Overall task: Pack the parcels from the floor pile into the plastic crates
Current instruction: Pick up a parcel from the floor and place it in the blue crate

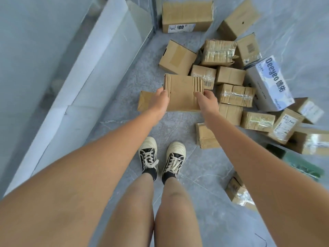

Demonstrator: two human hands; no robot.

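A flat brown cardboard parcel (181, 91) is held between both my hands above the grey floor. My left hand (159, 99) grips its left edge and my right hand (207, 100) grips its right edge near the taped end. Behind and to the right lies the floor pile of several cardboard parcels (231, 94), among them a white and blue printed box (268, 82). Another flat parcel (145, 102) lies on the floor just left of the held one. Only a green plastic edge (300, 164), perhaps a crate, shows at the right.
A glass partition with a white frame (85, 72) runs along the left side. A large box (187, 16) stands at the far corner. Two more parcels (206, 138) (238, 193) lie near my right arm. My feet in black and cream sneakers (160, 161) stand on the tiled floor.
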